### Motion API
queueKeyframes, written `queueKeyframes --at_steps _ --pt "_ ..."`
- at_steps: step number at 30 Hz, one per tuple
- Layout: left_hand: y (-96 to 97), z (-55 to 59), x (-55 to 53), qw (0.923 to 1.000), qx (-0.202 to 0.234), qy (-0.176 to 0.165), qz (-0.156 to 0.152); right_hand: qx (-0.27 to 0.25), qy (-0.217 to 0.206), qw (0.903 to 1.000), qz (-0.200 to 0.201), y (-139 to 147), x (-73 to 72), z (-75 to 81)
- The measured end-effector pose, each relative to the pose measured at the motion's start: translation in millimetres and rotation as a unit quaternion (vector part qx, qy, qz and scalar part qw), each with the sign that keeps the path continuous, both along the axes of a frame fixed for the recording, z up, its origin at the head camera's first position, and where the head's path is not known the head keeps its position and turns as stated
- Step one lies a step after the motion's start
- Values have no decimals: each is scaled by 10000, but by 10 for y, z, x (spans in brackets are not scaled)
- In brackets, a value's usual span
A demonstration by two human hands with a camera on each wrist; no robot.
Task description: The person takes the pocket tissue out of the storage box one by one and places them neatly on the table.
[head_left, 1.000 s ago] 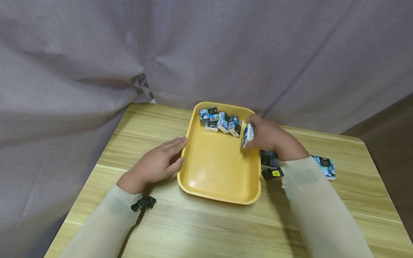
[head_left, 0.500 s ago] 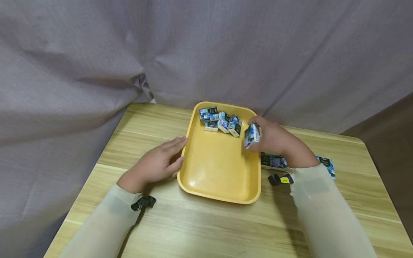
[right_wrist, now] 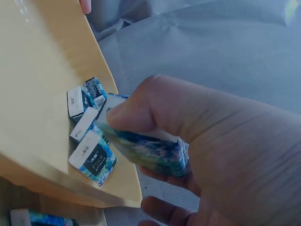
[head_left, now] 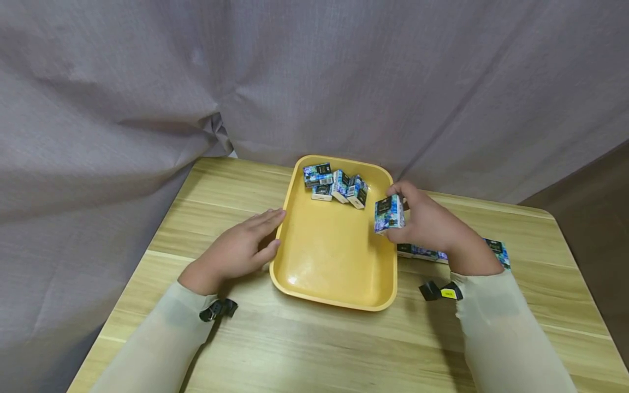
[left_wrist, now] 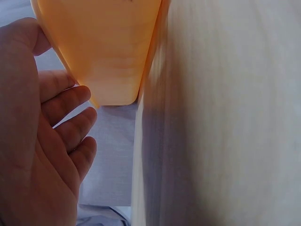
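Observation:
My right hand (head_left: 429, 224) pinches a small blue floral box (head_left: 388, 213) with a black label, held over the right rim of the yellow tray (head_left: 334, 262). In the right wrist view, the thumb lies on the white end of this box (right_wrist: 150, 146). Several matching boxes (head_left: 340, 186) lie together at the tray's far end, one of them resting partly on another. At the tray's left side, my left hand (head_left: 238, 248) touches the rim with loosely extended fingers; the left wrist view shows its fingertips right at the tray wall (left_wrist: 103, 52).
More of the boxes (head_left: 423, 253) lie on the wooden table (head_left: 304, 349) right of the tray, partly behind the right hand. Another box (head_left: 497, 251) shows beyond the right wrist. A grey curtain (head_left: 314, 82) hangs behind the table.
My right hand has moved right and slightly towards me with the box, which has turned so its black-labelled face shows. The left hand and tray have stayed put.

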State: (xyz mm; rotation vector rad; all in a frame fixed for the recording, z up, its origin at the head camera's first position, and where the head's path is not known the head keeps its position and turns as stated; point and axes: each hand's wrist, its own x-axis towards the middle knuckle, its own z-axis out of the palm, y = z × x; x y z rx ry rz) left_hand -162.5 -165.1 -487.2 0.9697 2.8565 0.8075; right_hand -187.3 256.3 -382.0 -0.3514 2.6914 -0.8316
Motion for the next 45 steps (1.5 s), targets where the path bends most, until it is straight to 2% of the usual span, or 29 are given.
queueKeyframes --at_steps 7,8,10,14,15,19,24,28,33,36,40,45 --pt "-1 -42 -14 9998 142 103 -7 -457 258 9986 64 70 114 -68" --pt "-21 -169 -77 9996 247 131 -77 -479 287 9984 62 82 128 -80" --pt "-25 -178 -79 9995 268 150 -75 -593 282 9978 57 113 155 -107" --pt "-26 -164 -77 9998 192 83 -73 -742 210 9970 -8 178 212 -150" --pt "-7 -38 -16 10000 79 52 -4 -799 170 9967 -29 194 226 -159" --pt "-2 -22 -12 10000 -28 -29 9 -963 241 9951 -24 259 293 -197" --pt "-2 -28 -17 10000 -67 -57 32 -1082 567 9925 75 358 399 -271" --pt "-8 -33 -20 10000 -43 -51 23 -992 753 9922 19 446 497 -335" --pt "-14 -32 -19 10000 -25 -74 56 -642 1023 9925 -187 539 601 -424" --pt "-15 -36 -20 9999 -27 -85 59 -465 970 9936 -331 591 653 -488" --pt "-13 -34 -23 9999 -27 -97 33 -319 700 9958 -492 644 727 -560" --pt "-10 -26 -25 9999 -29 -113 25 -203 657 9968 -415 658 789 -626"
